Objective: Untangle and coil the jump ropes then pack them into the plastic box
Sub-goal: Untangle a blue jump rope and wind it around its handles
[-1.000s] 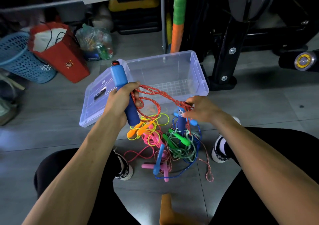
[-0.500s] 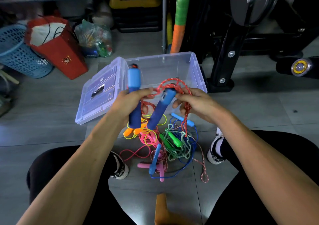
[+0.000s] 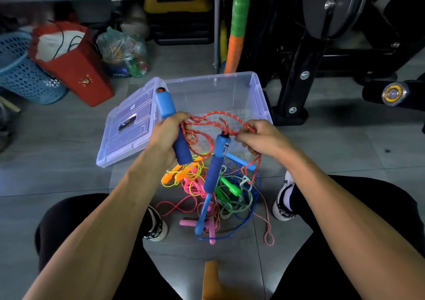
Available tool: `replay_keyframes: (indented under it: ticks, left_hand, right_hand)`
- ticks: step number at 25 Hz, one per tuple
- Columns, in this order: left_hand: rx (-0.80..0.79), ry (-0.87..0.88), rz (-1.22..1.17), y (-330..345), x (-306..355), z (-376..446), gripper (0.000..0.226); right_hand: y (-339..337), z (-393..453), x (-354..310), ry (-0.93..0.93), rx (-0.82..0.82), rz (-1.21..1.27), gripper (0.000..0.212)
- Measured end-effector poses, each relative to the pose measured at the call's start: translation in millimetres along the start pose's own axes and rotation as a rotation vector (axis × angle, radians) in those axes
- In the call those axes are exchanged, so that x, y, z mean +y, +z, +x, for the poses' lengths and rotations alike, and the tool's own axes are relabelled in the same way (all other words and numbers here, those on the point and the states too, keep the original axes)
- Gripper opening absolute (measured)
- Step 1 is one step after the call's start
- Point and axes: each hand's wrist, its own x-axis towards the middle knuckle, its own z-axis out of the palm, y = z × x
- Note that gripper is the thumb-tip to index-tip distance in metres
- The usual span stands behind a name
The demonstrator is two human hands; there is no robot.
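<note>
The left hand [image 3: 169,134] is clenched around one blue foam handle [image 3: 171,125] of a jump rope, held upright over the near left corner of the clear plastic box [image 3: 230,88], with several loops of the red braided rope [image 3: 207,120] gathered against the same palm. The right hand [image 3: 262,138] pinches that red rope just above the second blue handle [image 3: 216,161], which hangs from the rope, tilted, between the two hands and in front of the box's near wall. The box sits open on the grey tiled floor [image 3: 69,157], and only its ribbed bottom shows through the walls. Its lid [image 3: 128,125] lies propped against the box's left side. Below the hands, between the person's shoes, the remaining ropes lie in a tangled heap on the floor: a yellow rope with orange handles [image 3: 170,175], a pink rope [image 3: 193,187] with pink handles, a green rope [image 3: 232,198] with green handles, and a thin blue rope [image 3: 230,233] with light blue handles. A red-and-white cord [image 3: 268,226] trails out of the heap to the right. Behind the box stand a red paper bag [image 3: 76,69], a blue perforated basket [image 3: 20,74], a clear bag of small items [image 3: 124,51] and the black frame of an exercise machine [image 3: 296,74].
</note>
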Motion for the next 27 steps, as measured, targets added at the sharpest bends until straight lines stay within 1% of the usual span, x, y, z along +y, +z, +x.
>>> replay_keyframes:
  ticks: [2, 4, 6, 8, 10, 11, 13, 14, 15, 16, 18, 19, 21, 23, 24, 25, 26, 27]
  left_hand:
    - [0.023, 0.006, -0.005, -7, 7, 4, 0.014]
    - [-0.027, 0.007, 0.058, -7, 7, 0, 0.012]
    - [-0.075, 0.021, 0.151, -5, 8, -6, 0.014]
    - [-0.127, 0.057, 0.304, -7, 13, -12, 0.018]
    - [-0.210, 0.107, 0.490, -10, 20, -19, 0.017]
    - [-0.258, 0.133, 0.581, -12, 23, -24, 0.016]
    - [-0.342, 0.196, 0.754, -14, 26, -30, 0.014]
    - [-0.373, 0.230, 0.816, -15, 26, -32, 0.015]
    - [-0.394, 0.258, 0.851, -17, 27, -34, 0.016]
    - [-0.402, 0.279, 0.858, -18, 27, -34, 0.016]
    - [-0.373, 0.304, 0.849, -21, 27, -35, 0.017]
    - [-0.332, 0.310, 0.836, -22, 27, -34, 0.017]
    - [-0.194, 0.309, 0.713, -25, 28, -33, 0.013]
    - [-0.014, 0.303, 0.504, -31, 33, -30, 0.011]
    - [0.062, 0.303, 0.430, -34, 36, -28, 0.012]
    - [0.118, 0.299, 0.388, -36, 38, -26, 0.012]
    - [0.153, 0.289, 0.361, -38, 39, -25, 0.012]
    - [0.168, 0.274, 0.342, -38, 38, -24, 0.011]
  right_hand:
    - [0, 1, 6, -0.002, -0.075, -0.042, 0.015]
    - [2, 3, 12, -0.021, -0.105, -0.097, 0.020]
    - [-2, 5, 14, -0.064, -0.041, -0.152, 0.023]
    - [-8, 6, 14, -0.106, 0.059, -0.281, 0.021]
    - [-9, 4, 12, -0.168, 0.111, -0.368, 0.009]
    - [-7, 1, 11, -0.203, 0.076, -0.335, 0.008]
    - [4, -5, 4, -0.260, -0.093, -0.213, 0.034]
    - [12, -7, 1, -0.277, -0.178, -0.166, 0.042]
    - [20, -9, -3, -0.301, -0.240, -0.121, 0.044]
    - [28, -8, -4, -0.334, -0.274, -0.076, 0.038]
    - [37, -9, -8, -0.406, -0.258, 0.014, 0.012]
    - [35, -10, -10, -0.427, -0.224, 0.050, 0.007]
    - [24, -12, -12, -0.405, -0.129, 0.014, 0.014]
    - [8, -13, -7, -0.404, -0.033, -0.244, 0.017]
    - [1, -14, -3, -0.405, 0.011, -0.386, 0.017]
    - [-4, -15, 2, -0.384, 0.062, -0.457, 0.016]
    - [-8, -15, 7, -0.341, 0.120, -0.460, 0.017]
    - [-11, -15, 10, -0.277, 0.176, -0.401, 0.018]
